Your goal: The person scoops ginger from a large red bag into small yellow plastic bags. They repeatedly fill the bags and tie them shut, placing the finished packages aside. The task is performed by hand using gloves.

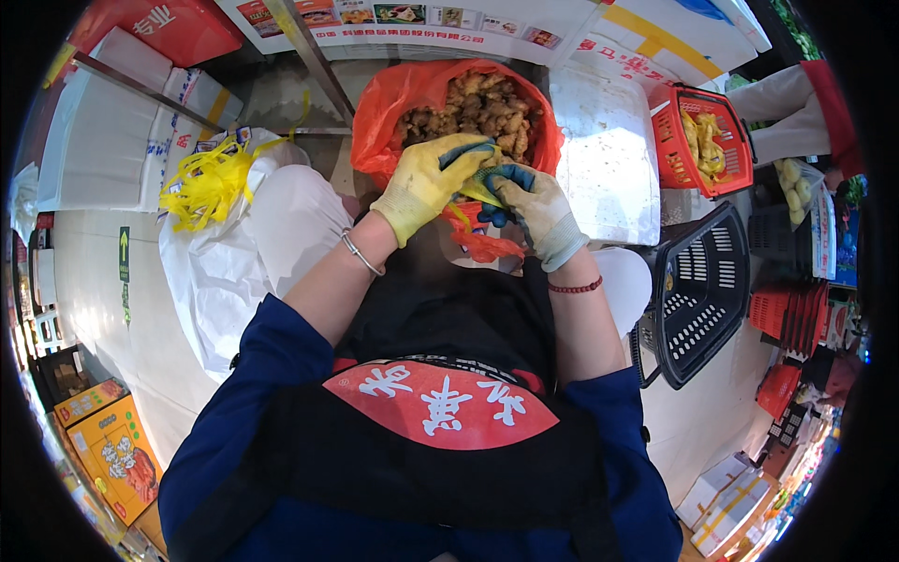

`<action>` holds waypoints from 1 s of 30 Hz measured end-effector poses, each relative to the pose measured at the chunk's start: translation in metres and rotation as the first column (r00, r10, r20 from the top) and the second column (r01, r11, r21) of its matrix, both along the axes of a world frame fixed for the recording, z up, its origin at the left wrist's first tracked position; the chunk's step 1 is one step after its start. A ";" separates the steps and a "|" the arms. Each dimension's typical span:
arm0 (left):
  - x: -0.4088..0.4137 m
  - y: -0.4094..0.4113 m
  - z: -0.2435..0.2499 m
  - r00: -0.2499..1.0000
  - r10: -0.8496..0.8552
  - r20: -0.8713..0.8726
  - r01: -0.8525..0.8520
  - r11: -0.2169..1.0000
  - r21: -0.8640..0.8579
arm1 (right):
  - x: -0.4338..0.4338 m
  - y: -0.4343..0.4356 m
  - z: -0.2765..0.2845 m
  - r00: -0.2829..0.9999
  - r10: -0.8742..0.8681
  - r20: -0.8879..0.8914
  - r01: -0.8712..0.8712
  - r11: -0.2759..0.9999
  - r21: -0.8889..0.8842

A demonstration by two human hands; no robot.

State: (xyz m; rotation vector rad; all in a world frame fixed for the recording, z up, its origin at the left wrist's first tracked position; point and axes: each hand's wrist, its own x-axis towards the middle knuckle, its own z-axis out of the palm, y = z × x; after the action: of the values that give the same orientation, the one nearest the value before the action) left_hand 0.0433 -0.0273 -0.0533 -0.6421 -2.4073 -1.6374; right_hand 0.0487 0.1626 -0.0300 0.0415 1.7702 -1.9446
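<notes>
Ginger roots (484,105) fill an opened red plastic bag (383,105) in front of me. At its near edge, my left hand (432,172), in a yellow glove with blue-coated fingers, grips a yellow mesh bag (479,191). My right hand (534,204) pinches the same mesh from the other side, wearing a dirty pale glove with blue-coated fingertips. What the mesh contains is mostly hidden by my fingers. Below the hands hangs a crumpled red plastic edge (491,246). A bundle of yellow mesh bags (211,179) with tags lies beside my left knee.
A red shopping basket (734,140) holding filled yellow mesh bags stands beyond the white foam box (604,140) on the right. A black basket (702,302) sits near my right knee. Another person's legs (786,116) are at far right. Metal posts (309,56) rise at left.
</notes>
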 end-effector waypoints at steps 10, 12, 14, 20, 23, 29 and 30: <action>0.006 -0.006 0.000 0.790 -0.299 0.536 0.164 0.944 0.285 | 0.002 -0.012 -0.029 0.963 -0.265 -0.055 0.255 0.956 -0.143; 0.007 -0.004 0.003 0.771 -0.251 0.586 -0.057 0.888 0.456 | 0.004 -0.012 -0.029 0.950 -0.309 -0.038 0.295 0.934 -0.202; 0.004 -0.006 -0.006 0.731 -0.357 0.582 -0.276 0.626 0.729 | 0.009 -0.010 -0.020 0.965 -0.230 -0.127 0.236 0.971 0.034; -0.013 -0.018 -0.019 0.577 -0.812 0.087 -0.411 -0.197 0.890 | 0.004 -0.005 -0.061 0.935 -0.354 -0.035 0.354 0.920 0.170; -0.007 -0.014 -0.030 0.556 -0.780 0.287 -0.430 0.025 0.902 | -0.002 -0.008 -0.046 0.853 -0.384 0.354 0.521 0.674 -0.523; -0.007 -0.017 -0.037 0.690 -0.521 0.502 -0.097 0.621 0.778 | -0.004 -0.005 -0.016 0.982 0.086 -0.170 -0.057 0.984 0.168; -0.006 -0.017 -0.034 0.650 -0.548 0.526 -0.102 0.623 0.776 | -0.005 -0.011 -0.011 0.986 0.041 -0.159 0.009 0.955 0.298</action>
State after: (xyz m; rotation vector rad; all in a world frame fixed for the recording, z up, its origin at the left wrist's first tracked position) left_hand 0.0376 -0.0441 -0.0875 -0.1333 -1.5989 -3.2519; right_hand 0.0432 0.1520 -0.0410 -0.0303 2.1530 -1.6946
